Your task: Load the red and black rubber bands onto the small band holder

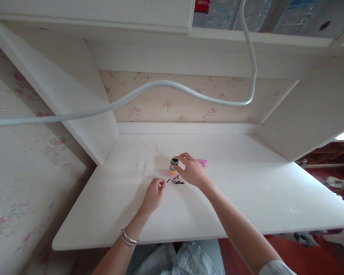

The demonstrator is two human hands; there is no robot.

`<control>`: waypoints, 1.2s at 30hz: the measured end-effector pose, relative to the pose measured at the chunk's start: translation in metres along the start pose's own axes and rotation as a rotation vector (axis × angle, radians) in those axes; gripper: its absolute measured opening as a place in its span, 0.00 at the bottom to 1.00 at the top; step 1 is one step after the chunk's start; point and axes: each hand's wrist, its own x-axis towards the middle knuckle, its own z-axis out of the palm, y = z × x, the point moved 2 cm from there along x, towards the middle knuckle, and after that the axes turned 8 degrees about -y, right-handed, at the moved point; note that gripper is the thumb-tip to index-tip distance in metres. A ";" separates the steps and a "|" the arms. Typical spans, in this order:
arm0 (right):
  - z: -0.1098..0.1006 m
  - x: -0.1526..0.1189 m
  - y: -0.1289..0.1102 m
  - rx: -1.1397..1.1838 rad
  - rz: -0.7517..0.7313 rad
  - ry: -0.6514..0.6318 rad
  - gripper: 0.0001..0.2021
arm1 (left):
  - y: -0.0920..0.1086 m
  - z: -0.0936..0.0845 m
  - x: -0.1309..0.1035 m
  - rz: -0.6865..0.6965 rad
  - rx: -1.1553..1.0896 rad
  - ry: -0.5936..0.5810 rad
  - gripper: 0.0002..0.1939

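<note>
A small clear container (172, 167) with a dark opening or contents at its top and yellow and blue colours lower down stands on the white desk. My right hand (190, 170) is at its upper right, thumb and fingers curved apart around the top; whether they touch it is unclear. My left hand (157, 188) is closed in a pinch on a thin black piece that sticks out to the right. Several small black loops (178, 181) lie on the desk between my hands. Behind my right hand is a pink object (203, 163), partly hidden.
The white desk (246, 198) has a raised back edge and side panels. A pale cable (172, 83) crosses the view above it. Overhead, a shelf (260, 38) holds plastic-wrapped bottles. Floral wallpaper is at the left.
</note>
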 end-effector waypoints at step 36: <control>0.061 -0.079 0.057 0.119 0.120 -0.096 0.14 | 0.081 -0.050 0.062 0.317 0.310 0.123 0.12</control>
